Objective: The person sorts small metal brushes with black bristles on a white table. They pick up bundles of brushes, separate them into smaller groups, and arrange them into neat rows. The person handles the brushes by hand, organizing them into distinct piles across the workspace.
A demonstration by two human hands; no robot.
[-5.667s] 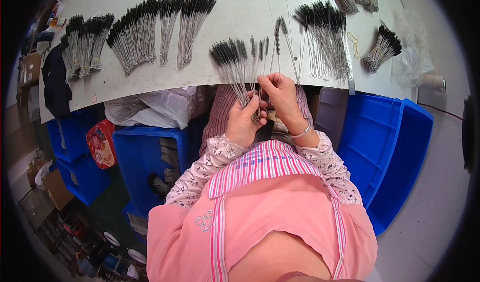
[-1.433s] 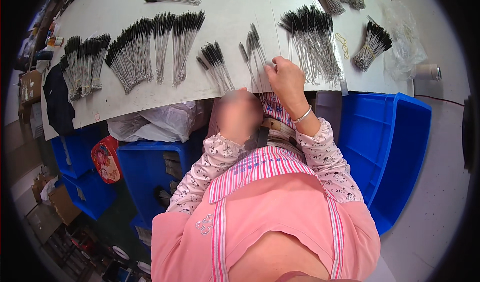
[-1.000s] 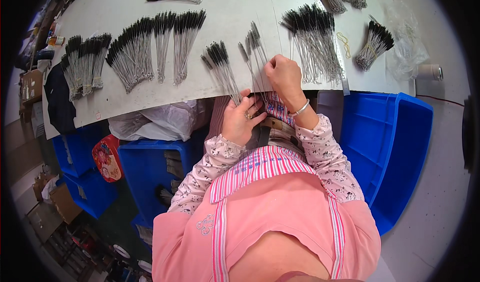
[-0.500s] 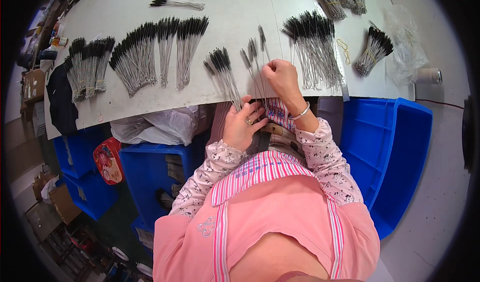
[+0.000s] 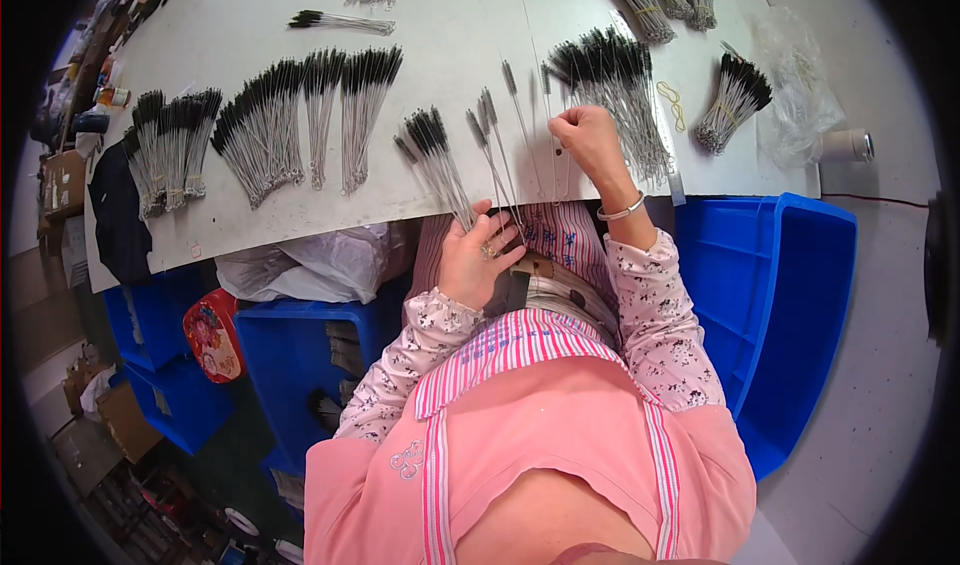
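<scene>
My left hand (image 5: 477, 260) is closed round the lower wire stems of a small bundle of thin tube brushes (image 5: 436, 155) at the table's near edge. Their black bristle heads fan out away from me. Beside this bundle, a few loose brushes (image 5: 484, 130) slant with their stem ends near my left fingers. My right hand (image 5: 592, 145) is raised over the table, thumb and fingers pinched at the stem of a single tube brush (image 5: 547, 83). Another single brush (image 5: 514, 95) lies between my hands. Just beyond my right hand spreads a large pile of brushes (image 5: 620, 75).
Several brush bunches (image 5: 290, 115) lie along the left of the white table (image 5: 450, 55). At the right are a tied bunch (image 5: 735, 105), yellow bands (image 5: 671, 105), a metal ruler (image 5: 675, 180) and clear plastic (image 5: 800, 75). Blue crates (image 5: 770, 315) stand below the table edge.
My right hand has moved right, towards the large pile, leaving a single brush lying between my hands. My left hand stays on its bundle. The whole view has shifted slightly.
</scene>
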